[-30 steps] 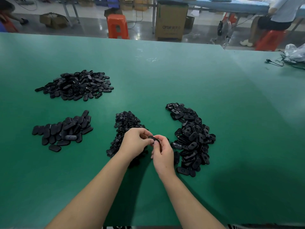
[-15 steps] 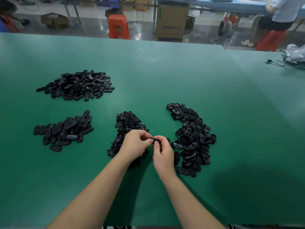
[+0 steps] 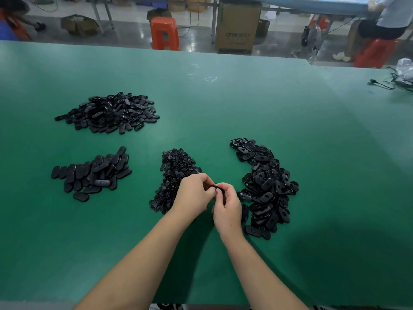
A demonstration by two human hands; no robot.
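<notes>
The left hand (image 3: 194,193) and right hand (image 3: 228,208) meet above the green desk (image 3: 223,108), the fingers of both curled round one small black oval plastic shell (image 3: 217,188). A heap of small black inserts (image 3: 175,171) lies just behind the left hand, and a big heap of open black shells (image 3: 267,182) lies beside the right. The small cluster of closed black ovals (image 3: 91,173) at left suggests few are finished and most remain.

Bare green table (image 3: 223,104) between black part heaps (image 3: 266,186)

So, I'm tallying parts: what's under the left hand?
The small-parts pile runs beneath the left hand, which pinches a black piece with the right hand; covered parts are hidden.
</notes>
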